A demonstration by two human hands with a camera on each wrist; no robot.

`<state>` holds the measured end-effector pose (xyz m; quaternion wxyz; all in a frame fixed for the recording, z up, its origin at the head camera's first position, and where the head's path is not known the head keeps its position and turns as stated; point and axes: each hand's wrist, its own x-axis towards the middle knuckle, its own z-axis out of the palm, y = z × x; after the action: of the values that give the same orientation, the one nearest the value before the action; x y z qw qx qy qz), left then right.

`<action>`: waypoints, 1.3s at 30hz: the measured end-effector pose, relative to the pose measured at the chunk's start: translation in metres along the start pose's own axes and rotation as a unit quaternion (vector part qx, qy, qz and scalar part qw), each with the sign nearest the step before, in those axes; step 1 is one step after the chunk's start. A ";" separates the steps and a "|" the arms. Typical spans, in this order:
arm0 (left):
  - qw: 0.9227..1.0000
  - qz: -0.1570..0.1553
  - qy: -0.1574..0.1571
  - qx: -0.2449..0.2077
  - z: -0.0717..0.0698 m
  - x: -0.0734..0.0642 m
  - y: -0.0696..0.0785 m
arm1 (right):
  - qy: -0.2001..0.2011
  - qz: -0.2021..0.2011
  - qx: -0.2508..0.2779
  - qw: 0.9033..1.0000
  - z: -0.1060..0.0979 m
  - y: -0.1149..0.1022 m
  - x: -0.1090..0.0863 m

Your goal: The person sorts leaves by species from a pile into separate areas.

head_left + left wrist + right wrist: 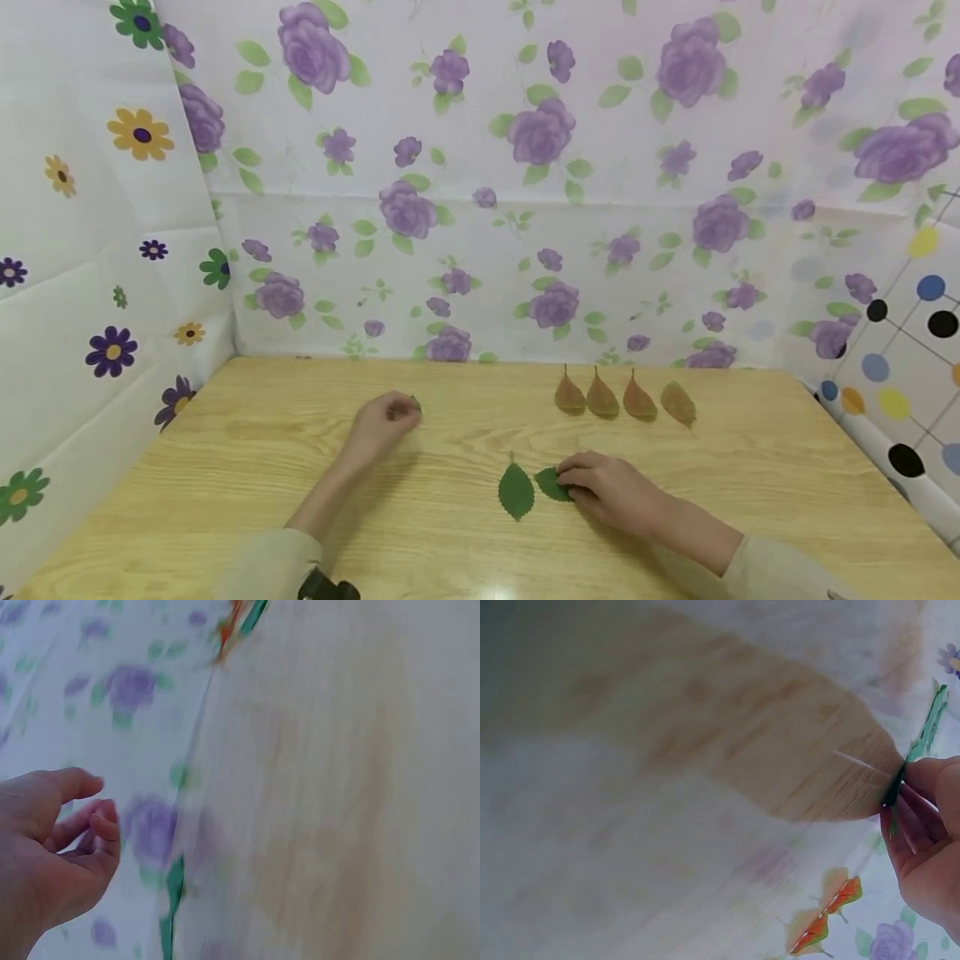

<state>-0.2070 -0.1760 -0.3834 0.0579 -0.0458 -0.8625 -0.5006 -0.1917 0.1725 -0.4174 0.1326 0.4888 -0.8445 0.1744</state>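
Note:
My left hand (386, 419) is over the left back part of the table, fingers loosely curved. In the left wrist view, its thumb and fingers stand apart with nothing between them. A bit of green leaf (417, 405) shows beside its fingertips, the rest hidden by the hand. My right hand (617, 492) pinches a serrated green leaf (551, 483) between thumb and fingers, close over the table. In the right wrist view this leaf (894, 790) is seen edge-on at the fingertips. Left of it lies another green leaf (516, 492), stem pointing to the back.
Several reddish-brown leaves (602, 396) lie in a row near the back right edge of the wooden table (420, 533). Flowered cloth (480, 250) hangs behind the table, more patterned cloth (97, 292) at the left and dotted cloth (900, 367) at the right.

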 end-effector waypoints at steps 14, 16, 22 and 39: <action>0.972 0.064 -0.172 0.150 0.081 -0.037 0.047 | 0.001 0.022 0.016 1.000 -0.004 -0.002 0.002; 0.961 0.078 -0.169 0.206 0.087 -0.037 0.051 | 0.003 0.026 0.018 1.000 -0.004 -0.001 0.003; 0.940 0.109 -0.160 0.279 0.094 -0.037 0.057 | 0.006 0.023 0.019 1.000 -0.004 0.000 0.003; 0.960 0.124 -0.198 0.156 0.095 -0.032 0.045 | -0.007 0.032 0.015 0.999 -0.003 -0.003 0.002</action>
<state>-0.1740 -0.0719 -0.3961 -0.0461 -0.2407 -0.9116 -0.3300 -0.1899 0.1704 -0.4137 0.1138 0.4650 -0.8576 0.1883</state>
